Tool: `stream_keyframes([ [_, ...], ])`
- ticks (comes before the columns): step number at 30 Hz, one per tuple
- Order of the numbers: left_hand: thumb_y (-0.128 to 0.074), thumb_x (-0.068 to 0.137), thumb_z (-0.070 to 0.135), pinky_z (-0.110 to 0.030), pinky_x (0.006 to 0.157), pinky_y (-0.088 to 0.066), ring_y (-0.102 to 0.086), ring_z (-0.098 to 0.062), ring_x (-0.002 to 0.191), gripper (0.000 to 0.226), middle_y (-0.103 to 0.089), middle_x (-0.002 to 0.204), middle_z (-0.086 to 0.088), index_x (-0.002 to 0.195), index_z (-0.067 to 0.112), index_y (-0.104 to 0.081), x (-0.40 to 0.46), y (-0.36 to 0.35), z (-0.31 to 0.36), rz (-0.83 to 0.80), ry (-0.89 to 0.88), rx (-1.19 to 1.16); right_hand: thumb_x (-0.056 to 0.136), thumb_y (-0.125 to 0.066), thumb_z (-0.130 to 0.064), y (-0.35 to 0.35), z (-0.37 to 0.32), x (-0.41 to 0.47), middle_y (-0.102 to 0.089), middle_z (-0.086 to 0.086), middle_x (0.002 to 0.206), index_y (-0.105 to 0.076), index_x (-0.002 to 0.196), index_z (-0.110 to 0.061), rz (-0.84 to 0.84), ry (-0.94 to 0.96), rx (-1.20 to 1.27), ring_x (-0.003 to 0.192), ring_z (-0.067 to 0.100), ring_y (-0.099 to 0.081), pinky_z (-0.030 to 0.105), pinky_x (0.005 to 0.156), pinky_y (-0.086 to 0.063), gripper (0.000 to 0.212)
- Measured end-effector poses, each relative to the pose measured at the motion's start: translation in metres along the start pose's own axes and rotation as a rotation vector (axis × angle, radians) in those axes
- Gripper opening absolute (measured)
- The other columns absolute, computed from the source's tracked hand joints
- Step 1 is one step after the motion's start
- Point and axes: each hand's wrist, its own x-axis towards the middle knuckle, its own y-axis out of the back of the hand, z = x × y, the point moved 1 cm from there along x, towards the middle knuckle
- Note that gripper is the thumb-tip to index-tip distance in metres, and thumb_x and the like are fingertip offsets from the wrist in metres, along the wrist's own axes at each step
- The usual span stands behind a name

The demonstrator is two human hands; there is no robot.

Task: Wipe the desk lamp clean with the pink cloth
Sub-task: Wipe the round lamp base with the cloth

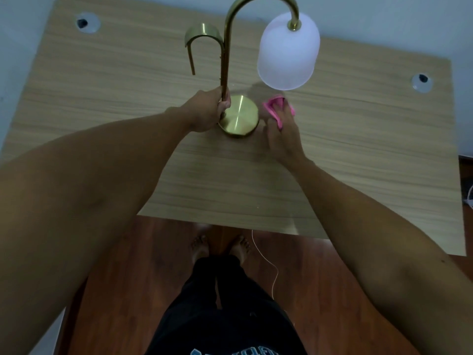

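Stood upright near the middle of the wooden desk (102, 80): the desk lamp (226, 57), long axis vertical along its brass stem, round base (240, 116) flat on the top, neck arching over to the right, white shade (288, 52) opening downward. Wrapped around the lower stem: left hand (207, 111), fingers closed. Pressed to the desktop just right of the base: pink cloth (273, 106), gripped under the right hand (281, 131).

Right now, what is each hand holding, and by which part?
The left hand grips the desk lamp low on its brass stem, just above the base. The right hand presses on the bunched pink cloth on the desk.
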Motion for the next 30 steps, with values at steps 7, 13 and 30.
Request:
stream_keyframes([
  [7, -0.041, 0.106, 0.03, -0.027, 0.07, -0.038, -0.057, -0.019, 0.089, 0.014, -0.063, 0.099, -0.004, 0.11, 0.021, -0.052, 0.0, -0.003, 0.001, 0.02, -0.007, 0.0, 0.103, -0.041, -0.02, -0.077, -0.041, -0.023, -0.008, 0.025, 0.169, -0.027, 0.16, -0.007, -0.035, -0.281, 0.062, 0.152, 0.046, -0.023, 0.051, 0.114, -0.04, 0.06],
  [13, -0.041, 0.106, 0.031, -0.03, 0.075, -0.04, -0.06, -0.022, 0.092, 0.013, -0.064, 0.102, -0.006, 0.11, 0.023, -0.051, 0.001, -0.002, 0.0, -0.008, -0.006, 0.005, 0.096, -0.04, -0.023, -0.104, -0.067, -0.061, -0.018, 0.033, 0.164, -0.026, 0.159, -0.001, -0.12, -0.356, 0.154, 0.144, 0.053, -0.034, 0.062, 0.113, -0.041, 0.069],
  [30, -0.058, 0.097, 0.025, -0.024, 0.086, -0.044, -0.065, -0.025, 0.101, 0.031, -0.071, 0.107, -0.01, 0.124, 0.011, -0.06, -0.062, -0.023, 0.017, 0.213, 0.17, -0.268, 0.093, -0.059, -0.021, 0.038, -0.031, -0.097, -0.055, 0.028, 0.14, -0.035, 0.15, -0.015, -0.122, -0.838, 1.275, 0.129, 0.047, -0.06, 0.062, 0.103, -0.052, 0.062],
])
